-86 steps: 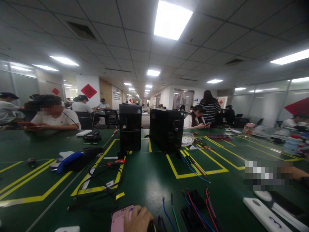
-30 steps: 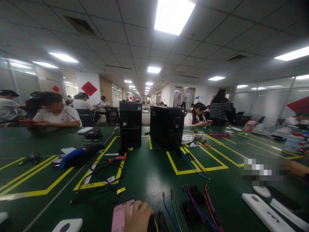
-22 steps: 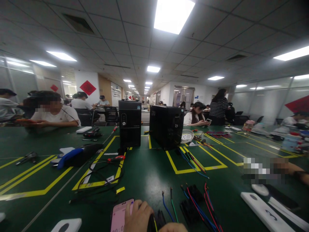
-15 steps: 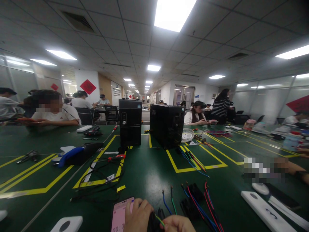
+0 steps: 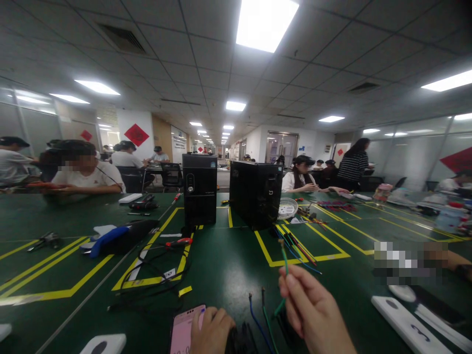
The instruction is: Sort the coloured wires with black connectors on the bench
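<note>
Raised over the table, my right hand [image 5: 313,307] pinches a green wire [image 5: 285,260] between thumb and fingers, its metal end pointing up. My left hand [image 5: 214,329] rests low, partly over a phone [image 5: 182,329] with a pink screen and beside a black object [image 5: 241,339]; its fingertips are hidden against that object, so what it grips is unclear. Blue [image 5: 258,317] and green [image 5: 268,319] wires lie between my hands. My right hand covers most of the black pieces behind it.
Two black computer cases [image 5: 201,191] [image 5: 254,194] stand ahead on the green table [image 5: 228,255]. A red-handled tool [image 5: 180,242] and black cable lie left. White numbered device [image 5: 405,322] and a co-worker's arm [image 5: 455,260] are at right. More loose wires [image 5: 298,248] lie near the right case.
My right hand has moved up and right, away from my left hand, lifting the green wire. My left hand has shifted slightly. A standing person in the background has moved right.
</note>
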The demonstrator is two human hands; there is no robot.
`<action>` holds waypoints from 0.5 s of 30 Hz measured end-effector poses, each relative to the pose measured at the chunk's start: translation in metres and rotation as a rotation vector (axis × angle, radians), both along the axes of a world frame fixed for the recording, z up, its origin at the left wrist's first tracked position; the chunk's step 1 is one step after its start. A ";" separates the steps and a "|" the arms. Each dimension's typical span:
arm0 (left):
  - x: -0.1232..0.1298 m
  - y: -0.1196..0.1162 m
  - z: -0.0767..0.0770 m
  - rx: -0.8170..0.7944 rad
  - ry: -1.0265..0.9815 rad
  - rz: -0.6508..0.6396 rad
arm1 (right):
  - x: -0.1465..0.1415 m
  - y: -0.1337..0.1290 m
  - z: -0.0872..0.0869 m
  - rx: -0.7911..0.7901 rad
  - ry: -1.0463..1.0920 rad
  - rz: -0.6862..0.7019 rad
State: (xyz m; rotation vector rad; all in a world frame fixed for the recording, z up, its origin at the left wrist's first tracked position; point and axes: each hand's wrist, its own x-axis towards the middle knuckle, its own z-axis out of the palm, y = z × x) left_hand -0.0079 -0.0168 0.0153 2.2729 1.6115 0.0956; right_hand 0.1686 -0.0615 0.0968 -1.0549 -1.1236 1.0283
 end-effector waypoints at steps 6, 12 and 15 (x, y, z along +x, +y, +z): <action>-0.003 0.001 0.005 -0.036 -0.006 -0.009 | 0.009 -0.003 -0.002 -0.175 -0.304 0.049; -0.001 0.001 0.005 -0.023 -0.002 0.008 | 0.013 0.010 -0.066 -0.179 -0.879 0.101; 0.000 0.000 0.005 0.003 0.018 0.015 | 0.011 0.009 -0.071 -0.199 -1.138 0.048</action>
